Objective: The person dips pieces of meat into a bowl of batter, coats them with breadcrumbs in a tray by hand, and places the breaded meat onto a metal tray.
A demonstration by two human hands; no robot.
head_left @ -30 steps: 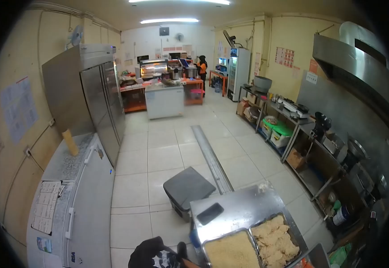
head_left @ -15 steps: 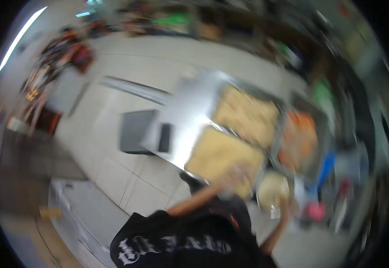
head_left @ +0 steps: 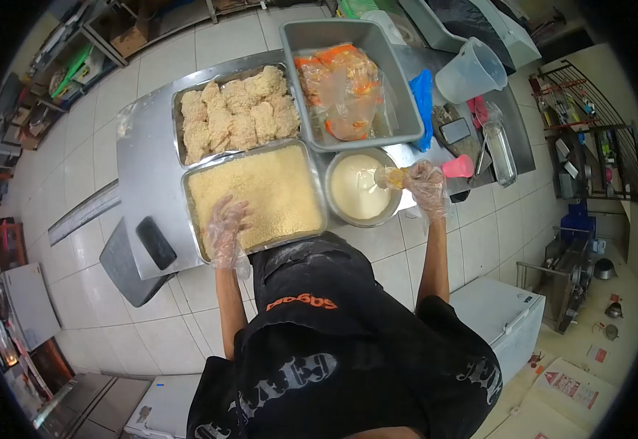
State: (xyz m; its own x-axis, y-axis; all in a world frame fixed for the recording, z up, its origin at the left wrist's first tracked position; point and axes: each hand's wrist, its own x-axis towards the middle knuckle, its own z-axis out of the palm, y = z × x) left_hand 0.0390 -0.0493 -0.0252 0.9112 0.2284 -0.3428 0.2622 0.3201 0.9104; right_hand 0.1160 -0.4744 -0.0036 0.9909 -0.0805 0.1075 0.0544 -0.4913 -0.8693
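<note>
Metal table (head_left: 142,124): gray tub (head_left: 408,91) crowds bowl (head_left: 367,223); right hand (head_left: 427,187) holds food (head_left: 390,177).

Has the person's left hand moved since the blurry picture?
Yes. Against the crumb tray, the left hand has shifted from the end near the bowl towards the opposite end.

Glossy brushed-metal table (head_left: 130,157); matt grey plastic tub (head_left: 411,132); my thin clear plastic gloves (head_left: 224,233) look wrinkled.
</note>
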